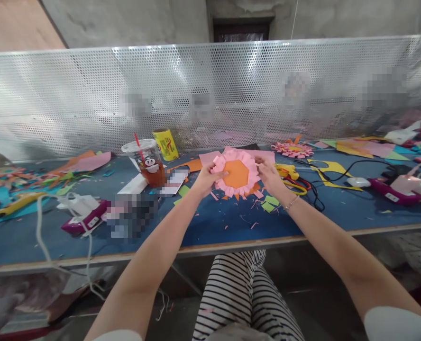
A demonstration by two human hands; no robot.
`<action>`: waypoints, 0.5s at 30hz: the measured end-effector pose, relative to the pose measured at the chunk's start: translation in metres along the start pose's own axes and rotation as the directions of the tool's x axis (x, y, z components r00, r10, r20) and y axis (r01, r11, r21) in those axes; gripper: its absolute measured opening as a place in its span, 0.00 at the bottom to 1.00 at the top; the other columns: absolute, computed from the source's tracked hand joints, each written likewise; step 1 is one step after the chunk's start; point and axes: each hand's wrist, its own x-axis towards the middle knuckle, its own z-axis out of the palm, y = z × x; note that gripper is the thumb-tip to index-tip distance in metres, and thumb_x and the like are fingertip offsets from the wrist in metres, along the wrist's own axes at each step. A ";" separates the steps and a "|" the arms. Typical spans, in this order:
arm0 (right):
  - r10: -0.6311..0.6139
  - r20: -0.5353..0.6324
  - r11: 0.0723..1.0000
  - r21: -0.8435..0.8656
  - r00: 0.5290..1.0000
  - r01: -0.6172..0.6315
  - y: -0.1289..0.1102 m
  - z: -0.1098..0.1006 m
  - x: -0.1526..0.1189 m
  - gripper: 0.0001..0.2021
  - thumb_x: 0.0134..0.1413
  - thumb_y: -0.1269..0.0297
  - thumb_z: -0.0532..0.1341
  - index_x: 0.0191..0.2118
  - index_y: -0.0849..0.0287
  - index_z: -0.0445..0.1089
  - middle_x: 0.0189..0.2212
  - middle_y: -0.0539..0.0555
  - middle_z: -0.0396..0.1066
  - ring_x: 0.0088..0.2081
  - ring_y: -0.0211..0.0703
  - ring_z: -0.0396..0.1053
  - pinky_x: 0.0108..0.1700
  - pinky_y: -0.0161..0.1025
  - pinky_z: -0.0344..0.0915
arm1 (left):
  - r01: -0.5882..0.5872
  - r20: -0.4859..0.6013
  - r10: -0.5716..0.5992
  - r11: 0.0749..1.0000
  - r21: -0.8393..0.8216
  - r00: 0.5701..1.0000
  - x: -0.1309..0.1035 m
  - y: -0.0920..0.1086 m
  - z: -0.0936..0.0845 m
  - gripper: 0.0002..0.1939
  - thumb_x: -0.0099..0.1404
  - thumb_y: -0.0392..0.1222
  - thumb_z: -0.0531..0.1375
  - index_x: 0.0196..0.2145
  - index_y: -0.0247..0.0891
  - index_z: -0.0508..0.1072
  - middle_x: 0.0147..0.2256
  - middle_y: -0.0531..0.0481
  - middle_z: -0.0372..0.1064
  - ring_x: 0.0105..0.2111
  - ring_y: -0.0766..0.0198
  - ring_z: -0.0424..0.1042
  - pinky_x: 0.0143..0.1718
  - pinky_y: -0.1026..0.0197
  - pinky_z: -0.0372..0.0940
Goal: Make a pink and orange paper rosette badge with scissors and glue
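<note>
A round paper flower [236, 174] with an orange centre and a ruffled pink fringe is held up over the blue table [210, 227]. My left hand [207, 178] grips its left edge, the thumb lying on the orange centre. At the right edge, my right hand [266, 174] has its fingers closed on the pink fringe. Pink paper [267, 155] lies behind the flower, and small green scraps [269, 203] lie below my right hand.
To the left stand a cup with a red straw [151, 166] and a yellow container [166, 144]. Purple power strips [86, 219] with cables lie on both sides. Yellow-handled scissors [292, 179] are near my right hand; another pink flower [293, 149] lies behind. A perforated metal panel [232, 94] borders the table.
</note>
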 end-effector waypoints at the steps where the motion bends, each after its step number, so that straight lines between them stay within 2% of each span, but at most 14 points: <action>1: 0.044 0.007 0.998 0.049 0.999 -0.045 -0.004 0.001 -0.002 0.19 0.47 0.54 0.58 0.46 0.51 0.60 0.50 0.53 0.62 0.44 0.39 0.65 0.44 0.41 0.64 | 0.052 0.037 -0.052 0.999 0.001 0.998 -0.002 0.001 0.001 0.25 0.38 0.38 0.70 0.35 0.36 0.68 0.29 0.52 0.70 0.28 0.65 0.71 0.32 0.61 0.67; 3: 0.151 0.065 0.979 0.126 0.986 -0.158 -0.013 0.003 -0.006 0.20 0.47 0.53 0.58 0.47 0.51 0.60 0.48 0.53 0.64 0.38 0.38 0.67 0.38 0.38 0.65 | 0.131 0.089 -0.131 0.991 0.000 0.987 -0.005 0.002 0.004 0.26 0.38 0.37 0.70 0.38 0.36 0.68 0.30 0.50 0.71 0.29 0.64 0.72 0.33 0.61 0.67; 7: 0.325 0.222 0.919 0.157 0.919 -0.362 -0.025 0.004 -0.011 0.21 0.45 0.57 0.61 0.48 0.51 0.61 0.36 0.50 0.69 0.30 0.36 0.66 0.31 0.35 0.64 | 0.238 0.114 -0.237 0.971 0.011 0.965 -0.007 0.003 0.005 0.28 0.40 0.37 0.70 0.41 0.38 0.69 0.32 0.47 0.71 0.32 0.61 0.72 0.34 0.60 0.68; 10: 0.345 0.314 0.884 0.207 0.884 -0.419 -0.025 0.003 -0.011 0.19 0.44 0.60 0.62 0.46 0.52 0.63 0.30 0.48 0.68 0.27 0.34 0.65 0.30 0.33 0.63 | 0.259 0.121 -0.263 0.965 0.052 0.957 -0.007 0.004 0.002 0.26 0.43 0.39 0.69 0.42 0.38 0.69 0.33 0.48 0.71 0.32 0.63 0.72 0.33 0.62 0.67; 13: 0.351 0.401 0.849 0.245 0.846 -0.468 -0.024 0.001 -0.010 0.19 0.45 0.59 0.62 0.46 0.51 0.63 0.27 0.47 0.67 0.24 0.32 0.63 0.28 0.33 0.63 | 0.221 0.117 -0.228 0.973 0.067 0.967 -0.006 0.006 0.000 0.24 0.45 0.41 0.67 0.42 0.38 0.69 0.34 0.49 0.71 0.32 0.65 0.71 0.33 0.64 0.66; 15: 0.366 0.434 0.838 0.232 0.823 -0.495 -0.023 0.000 -0.010 0.21 0.44 0.63 0.63 0.47 0.50 0.62 0.28 0.46 0.67 0.24 0.32 0.64 0.28 0.34 0.64 | 0.207 0.124 -0.213 0.977 0.057 0.969 -0.005 0.005 -0.001 0.23 0.46 0.41 0.67 0.41 0.38 0.69 0.33 0.50 0.70 0.32 0.65 0.71 0.33 0.64 0.66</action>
